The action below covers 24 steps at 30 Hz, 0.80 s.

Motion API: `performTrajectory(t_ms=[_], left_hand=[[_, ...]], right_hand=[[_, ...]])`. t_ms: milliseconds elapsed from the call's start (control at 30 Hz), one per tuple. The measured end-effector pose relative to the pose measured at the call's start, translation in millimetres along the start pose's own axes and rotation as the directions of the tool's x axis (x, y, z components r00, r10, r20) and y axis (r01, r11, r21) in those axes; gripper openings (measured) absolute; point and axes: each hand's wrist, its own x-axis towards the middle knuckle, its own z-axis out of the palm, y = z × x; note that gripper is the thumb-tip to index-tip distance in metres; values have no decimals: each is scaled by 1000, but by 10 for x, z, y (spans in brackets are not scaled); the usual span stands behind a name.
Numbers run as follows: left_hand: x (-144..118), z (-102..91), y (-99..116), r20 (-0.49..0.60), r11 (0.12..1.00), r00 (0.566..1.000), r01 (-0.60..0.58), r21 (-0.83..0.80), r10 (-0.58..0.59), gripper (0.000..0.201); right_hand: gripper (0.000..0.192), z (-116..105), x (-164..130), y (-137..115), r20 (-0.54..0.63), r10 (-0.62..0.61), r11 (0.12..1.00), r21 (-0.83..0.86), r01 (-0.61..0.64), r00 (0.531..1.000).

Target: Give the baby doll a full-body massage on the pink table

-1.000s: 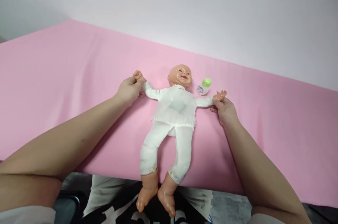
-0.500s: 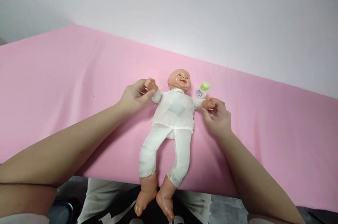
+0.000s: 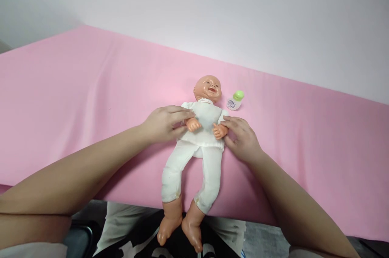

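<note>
A baby doll [image 3: 202, 150] with a white cloth body and bare plastic head, hands and feet lies on its back on the pink sheet, feet toward me and past the table's front edge. My left hand [image 3: 165, 123] has its fingers around the doll's arm at the left of the picture. On the other side my right hand [image 3: 242, 138] grips the doll's other arm at the wrist. Both doll hands rest over its chest. Beside the doll's head lies a small clear bottle [image 3: 234, 103] with a green cap, touched by neither hand.
The pink sheet [image 3: 75, 88] covers the table, with some creases in it. A pale wall [image 3: 212, 15] rises behind. Below the front edge are my lap and a dark chair part [image 3: 77, 239] at the left.
Both my hands have moved inward, bringing the doll's arms from spread out at its sides to folded over its chest. The bottle stays beside the head.
</note>
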Motion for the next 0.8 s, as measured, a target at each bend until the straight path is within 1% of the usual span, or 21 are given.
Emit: performTrajectory(t_ms=[67,100,133,167,200,233,267,333,367,400,433,500,533,567,600,667,700,733,767,800], left_hand=[[13,-26,-27,-33,990,992,120,-73,-123,37],[22,-42,-53,-53,970,974,212,-120,-219,38],[34,-59,-89,-75,932,940,316,-175,-333,37],[49,-75,-136,-96,875,887,420,-241,-452,34],[67,-86,-195,-109,800,818,511,-315,-565,32],[87,-93,-264,-114,715,739,582,-388,-664,29],[108,-95,-341,-106,626,659,635,-451,-745,26],[149,-86,-503,-52,456,512,708,-539,-857,22],[166,-78,-580,-11,382,458,728,-570,-889,20],[179,-68,-650,30,322,421,736,-595,-907,20],[189,-59,-711,66,280,401,738,-614,-913,20],[196,-45,-799,117,237,398,730,-642,-910,21],[196,-39,-827,125,230,401,724,-651,-907,21],[193,-34,-845,130,226,404,720,-656,-906,22],[188,-27,-856,135,223,407,715,-663,-903,23],[176,-12,-861,134,232,424,703,-672,-896,23],[168,-3,-854,120,254,440,697,-670,-890,24],[160,5,-839,95,291,464,688,-665,-881,25],[150,11,-813,59,342,497,674,-655,-866,26],[140,13,-772,11,409,538,653,-637,-843,27]], right_hand=[[34,-9,-12,63,-41,146,985,97,-141,988],[34,-13,-19,112,-64,238,960,169,-225,969],[36,-18,-26,173,-88,332,920,252,-302,939],[40,-22,-33,243,-109,419,869,336,-363,901],[47,-27,-38,319,-128,492,815,414,-405,861],[56,-31,-42,398,-143,551,764,484,-427,822],[64,-34,-46,477,-147,599,714,544,-442,787],[75,-38,-51,621,-115,690,603,637,-480,715],[76,-38,-51,682,-80,735,539,671,-509,673],[74,-37,-49,732,-42,781,470,696,-542,623],[70,-35,-44,773,-1,822,400,712,-578,569],[60,-33,-23,825,87,879,272,716,-643,469],[55,-33,-11,841,123,893,226,710,-667,434],[53,-33,0,852,147,900,198,701,-685,411],[51,-31,9,860,162,901,187,691,-698,402],[53,-25,12,871,162,895,207,676,-707,417],[55,-20,5,873,147,890,231,671,-705,431],[58,-16,-5,869,122,884,265,666,-698,452],[62,-12,-16,854,89,871,311,660,-684,483],[67,-10,-28,825,45,851,374,648,-663,524]])
